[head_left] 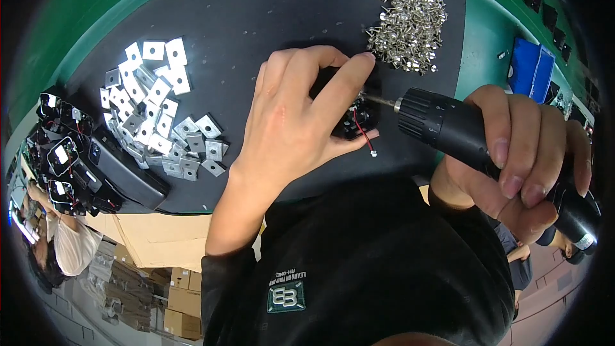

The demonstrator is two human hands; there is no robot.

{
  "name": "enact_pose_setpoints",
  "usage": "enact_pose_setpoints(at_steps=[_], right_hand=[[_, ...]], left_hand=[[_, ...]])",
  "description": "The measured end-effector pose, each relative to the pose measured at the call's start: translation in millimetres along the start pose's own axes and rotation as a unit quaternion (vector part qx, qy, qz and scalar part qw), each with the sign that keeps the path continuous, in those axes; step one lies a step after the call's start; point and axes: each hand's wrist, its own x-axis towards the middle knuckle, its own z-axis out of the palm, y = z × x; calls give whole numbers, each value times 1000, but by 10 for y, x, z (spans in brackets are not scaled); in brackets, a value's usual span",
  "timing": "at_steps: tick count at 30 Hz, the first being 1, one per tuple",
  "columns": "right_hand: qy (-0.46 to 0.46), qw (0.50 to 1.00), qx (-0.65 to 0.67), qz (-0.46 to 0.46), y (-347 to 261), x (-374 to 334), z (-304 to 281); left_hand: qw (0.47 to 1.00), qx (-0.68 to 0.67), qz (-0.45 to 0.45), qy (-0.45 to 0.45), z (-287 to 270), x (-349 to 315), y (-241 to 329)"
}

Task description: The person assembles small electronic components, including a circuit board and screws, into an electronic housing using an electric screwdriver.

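Observation:
My left hand (282, 112) is wrapped over a small black plastic housing (354, 125) on the dark mat, steadying it with fingers and thumb. A thin red and black wire (362, 129) comes out of the housing and ends in a small white connector (373, 153). In my right hand (525, 147) is a black cordless screwdriver (442, 120), tilted, its bit (380, 100) pointing left into the housing. The bit's tip is by my left fingers, and whether it sits on a screw cannot be made out. Much of the housing is hidden under my left hand.
A heap of silvery screws (410, 25) lies at the far right of the mat (275, 13). Square metal plates with holes (154, 102) are piled at left. Beyond them are several black housings (63, 154). A blue box (532, 70) stands at right. People are nearby on both sides.

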Motion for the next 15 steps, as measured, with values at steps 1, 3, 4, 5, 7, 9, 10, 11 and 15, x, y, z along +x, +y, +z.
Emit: enact_pose_setpoints(at_steps=[1,3,4,5,7,9,10,11,15], right_hand=[[5,1000,-5,5,1,2,6],[5,1000,-11,15,-12,13,20],[7,1000,-17,24,-15,17,24],[7,1000,-17,25,-7,11,31],[27,1000,-6,13,20,-4,42],[18,1000,-8,24,-6,7,25],[9,999,-11,35,-14,13,20],[8,999,-11,35,-8,17,37],[0,999,-4,37,3,39,54]], left_hand=[[1000,-3,-2,-2,-3,4,1],[1000,-6,-6,-3,-15,8,1],[1000,-2,-1,0,-16,12,-6],[1000,1,3,1,-13,14,-11],[1000,-4,-2,0,-16,17,-9],[1000,-7,-9,-2,-27,14,-8],[1000,-9,-8,-2,-32,11,-12],[1000,-11,-6,-1,-32,12,-13],[1000,-20,-15,-2,-29,17,6]])
